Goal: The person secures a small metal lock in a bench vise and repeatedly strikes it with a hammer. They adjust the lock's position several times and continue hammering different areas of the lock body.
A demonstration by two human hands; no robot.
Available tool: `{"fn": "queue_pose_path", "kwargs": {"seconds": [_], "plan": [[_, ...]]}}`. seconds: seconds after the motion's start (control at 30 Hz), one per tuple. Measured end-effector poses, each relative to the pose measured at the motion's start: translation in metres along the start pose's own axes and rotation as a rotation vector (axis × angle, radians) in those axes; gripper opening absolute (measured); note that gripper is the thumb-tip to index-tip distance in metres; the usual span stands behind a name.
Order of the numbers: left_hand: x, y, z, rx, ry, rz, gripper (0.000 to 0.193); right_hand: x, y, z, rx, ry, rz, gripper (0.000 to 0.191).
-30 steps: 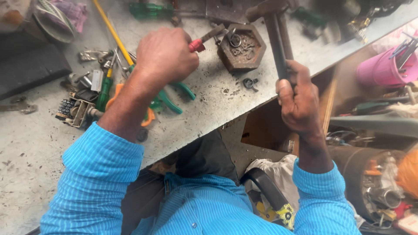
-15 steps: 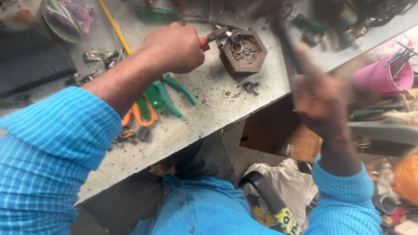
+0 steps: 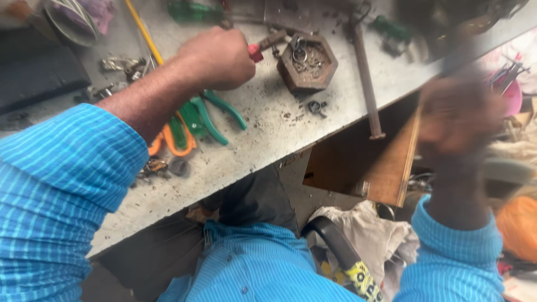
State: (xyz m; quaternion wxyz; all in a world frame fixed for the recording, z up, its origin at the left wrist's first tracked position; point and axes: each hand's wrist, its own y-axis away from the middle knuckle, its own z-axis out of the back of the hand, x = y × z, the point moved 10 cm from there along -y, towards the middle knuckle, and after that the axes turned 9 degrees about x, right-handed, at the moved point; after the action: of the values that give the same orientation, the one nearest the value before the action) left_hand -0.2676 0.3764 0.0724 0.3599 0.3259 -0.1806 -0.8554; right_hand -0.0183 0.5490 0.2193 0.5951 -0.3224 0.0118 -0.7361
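My left hand (image 3: 218,59) is closed around a red-handled tool (image 3: 256,53). Its metal tip reaches the rim of a hexagonal wooden block (image 3: 306,67), which stands on the grey bench (image 3: 263,140) and holds small metal rings. A long rusty hammer (image 3: 364,78) lies on the bench right of the block, its handle end at the bench edge. My right hand (image 3: 458,112) is off the bench to the right, blurred by motion, and touches nothing I can make out.
Green-handled pliers (image 3: 215,114) and orange-handled pliers (image 3: 173,140) lie under my left forearm. A yellow rod (image 3: 144,31) and a green screwdriver (image 3: 190,11) lie farther back. A small nut (image 3: 316,106) sits before the block. An open wooden drawer (image 3: 386,162) hangs below the bench edge; a pink container (image 3: 512,95) stands right.
My right hand let go of the hammer, which now lies on the bench, and moved away right. My left hand stayed at the block with the red-handled tool.
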Motion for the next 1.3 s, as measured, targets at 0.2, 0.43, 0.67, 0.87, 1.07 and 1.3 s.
{"fn": "queue_pose_path", "kwargs": {"seconds": [0.2, 0.43, 0.67, 0.87, 1.07, 1.3], "plan": [[0.003, 0.001, -0.002, 0.002, 0.012, 0.012, 0.037, 0.028, -0.001, -0.069, 0.333, 0.303, 0.237, 0.031], [0.001, 0.001, -0.006, 0.043, 0.01, 0.031, 0.036, 0.022, -0.008, 0.02, -0.089, 0.009, 0.007, 0.042], [0.002, 0.001, -0.006, 0.039, 0.016, 0.018, 0.034, 0.026, -0.006, -0.072, 0.346, 0.306, 0.237, 0.041], [-0.001, 0.002, -0.005, 0.027, -0.016, 0.014, 0.035, 0.022, -0.005, 0.02, -0.107, 0.007, 0.026, 0.041], [-0.003, 0.007, -0.003, 0.012, -0.007, -0.004, 0.035, 0.034, 0.003, -0.075, 0.327, 0.377, 0.234, 0.041], [-0.006, 0.01, -0.003, 0.004, -0.001, -0.006, 0.034, -0.049, 0.037, 0.018, 0.124, 0.07, -0.002, 0.043]]}}
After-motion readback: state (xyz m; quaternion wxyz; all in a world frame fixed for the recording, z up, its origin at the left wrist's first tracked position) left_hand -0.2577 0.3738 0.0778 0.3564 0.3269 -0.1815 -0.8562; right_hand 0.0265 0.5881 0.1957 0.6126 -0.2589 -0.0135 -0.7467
